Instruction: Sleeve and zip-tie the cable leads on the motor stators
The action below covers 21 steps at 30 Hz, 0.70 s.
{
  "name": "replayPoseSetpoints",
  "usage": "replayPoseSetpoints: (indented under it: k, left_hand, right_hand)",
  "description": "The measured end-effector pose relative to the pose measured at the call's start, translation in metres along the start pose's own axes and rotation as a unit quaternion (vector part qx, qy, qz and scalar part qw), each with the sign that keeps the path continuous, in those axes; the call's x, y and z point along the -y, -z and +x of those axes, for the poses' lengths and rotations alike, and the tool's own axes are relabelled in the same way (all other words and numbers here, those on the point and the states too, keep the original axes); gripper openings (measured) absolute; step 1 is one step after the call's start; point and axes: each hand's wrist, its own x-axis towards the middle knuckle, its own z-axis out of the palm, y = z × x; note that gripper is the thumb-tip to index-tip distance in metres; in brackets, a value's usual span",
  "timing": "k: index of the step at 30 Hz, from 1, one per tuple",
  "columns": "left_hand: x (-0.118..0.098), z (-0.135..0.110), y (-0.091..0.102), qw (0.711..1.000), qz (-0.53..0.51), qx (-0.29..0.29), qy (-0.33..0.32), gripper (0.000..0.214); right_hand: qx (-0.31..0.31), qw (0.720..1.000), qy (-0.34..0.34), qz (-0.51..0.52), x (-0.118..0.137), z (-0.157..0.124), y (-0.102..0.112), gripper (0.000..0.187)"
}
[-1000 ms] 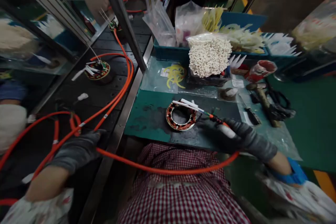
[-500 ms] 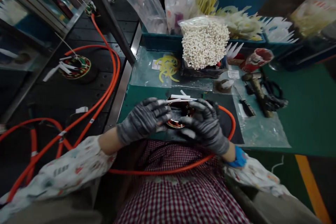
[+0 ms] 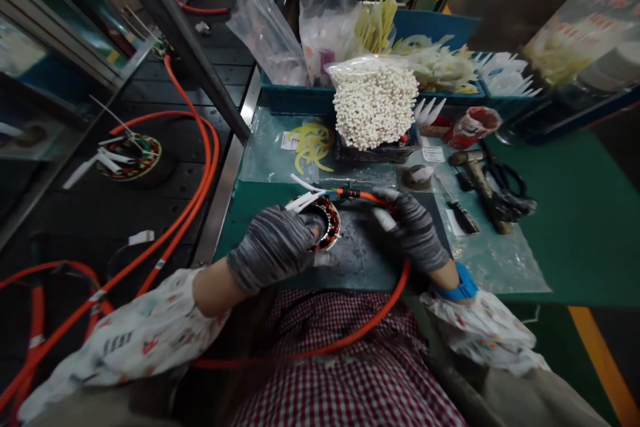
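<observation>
Wearing a grey striped glove, my left hand [image 3: 273, 247] grips the left side of a motor stator [image 3: 333, 223] with copper windings, its fingers reaching into the ring. White sleeved wire ends [image 3: 305, 201] stick out at the top left of the stator. A thick orange cable [image 3: 369, 197] joins thin coloured wires there through a black-wrapped end. My right hand [image 3: 417, 230], gloved alike, is closed around the cable to the right of the stator. From that hand the cable loops down across the checked apron [image 3: 320, 393]. A dark mat [image 3: 365, 240] lies under the stator.
At the back stand blue bins [image 3: 300, 99] and a bag of small white pieces [image 3: 375, 107]. Yellow strips [image 3: 313, 143] lie on plastic. To the right are a hammer [image 3: 483, 187] and a screwdriver [image 3: 465, 215]. Another stator [image 3: 133, 157] sits on the conveyor at left, beside orange cables.
My right hand has shifted from the stator to the cable at its right. The stator has turned, so the white sleeves now point left and the cable's black-wrapped end shows.
</observation>
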Motion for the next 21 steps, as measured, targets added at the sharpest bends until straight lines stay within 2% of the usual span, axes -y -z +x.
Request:
replayPoseSetpoints:
  k: [3,5,8,10,12,15,17,18,19,20,21]
  left_hand:
    - [0.01,0.035,0.015,0.997,-0.015,-0.043,0.059,0.064]
    - [0.013,0.057,0.015,0.995,-0.028,-0.047,0.088,0.06]
    - [0.016,0.074,0.006,0.992,-0.094,-0.029,0.076,0.035]
    - [0.02,0.075,-0.002,0.983,-0.174,-0.034,0.043,0.032]
    - [0.025,0.072,-0.007,0.952,-0.302,-0.056,0.009,0.037]
    - [0.029,0.067,-0.009,0.858,-0.503,-0.1,-0.013,0.032]
    - [0.029,0.067,-0.007,0.808,-0.577,-0.118,0.0,0.025]
    - [0.028,0.068,-0.007,0.797,-0.592,-0.12,0.004,0.024]
    - [0.027,0.069,-0.007,0.8,-0.588,-0.118,0.001,0.022]
    - [0.026,0.071,-0.008,0.818,-0.564,-0.117,-0.008,0.019]
    - [0.025,0.073,-0.01,0.849,-0.514,-0.119,-0.015,0.016]
  right_hand:
    - [-0.01,0.999,0.008,0.045,0.006,0.003,0.01,0.03]
    - [-0.035,0.998,0.029,0.042,0.015,0.004,0.015,0.03]
    - [-0.06,0.997,0.05,0.019,0.029,0.003,0.02,0.031]
    - [-0.053,0.997,0.061,0.004,0.037,-0.001,0.025,0.029]
    - [-0.038,0.997,0.068,-0.017,0.043,-0.008,0.029,0.027]
    - [-0.019,0.996,0.073,-0.041,0.046,-0.017,0.031,0.025]
    - [-0.005,0.997,0.066,-0.037,0.041,-0.021,0.028,0.025]
    - [0.002,0.998,0.06,-0.032,0.037,-0.022,0.025,0.025]
    - [0.007,0.998,0.056,-0.028,0.032,-0.022,0.021,0.024]
    - [0.008,0.998,0.054,-0.026,0.027,-0.021,0.016,0.024]
    - [0.007,0.998,0.053,-0.026,0.022,-0.021,0.011,0.024]
